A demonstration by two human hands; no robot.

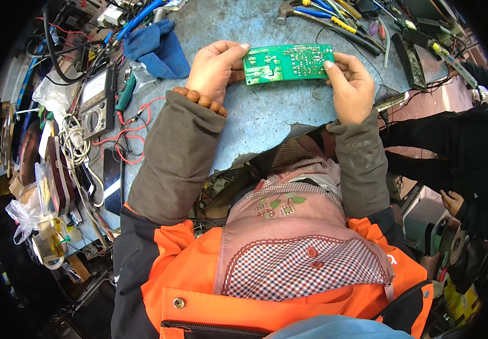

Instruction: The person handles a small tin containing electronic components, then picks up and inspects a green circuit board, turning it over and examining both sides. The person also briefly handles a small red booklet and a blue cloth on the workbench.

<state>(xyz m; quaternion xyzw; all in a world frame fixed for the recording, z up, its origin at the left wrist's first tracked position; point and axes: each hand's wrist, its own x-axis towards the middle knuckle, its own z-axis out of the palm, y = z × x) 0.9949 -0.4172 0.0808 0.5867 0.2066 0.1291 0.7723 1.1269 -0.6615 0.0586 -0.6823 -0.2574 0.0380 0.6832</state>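
Note:
A green circuit board [286, 63] is held up over the blue worktop, its soldered side facing me. At its left end, my left hand [215, 66] pinches the edge between thumb and fingers. My right hand [352, 85] grips the other end, thumb on the face near the corner and fingers behind. The board lies nearly level from left to right. Whatever is on its underside is hidden.
The worn blue worktop [238, 121] has a ragged front edge. On the left lie a blue cloth [156, 50], an analog multimeter [97, 101] and red test leads [121, 138]. A hammer [284, 11] and several pliers lie at the back. Another person's hand [453, 201] shows at right.

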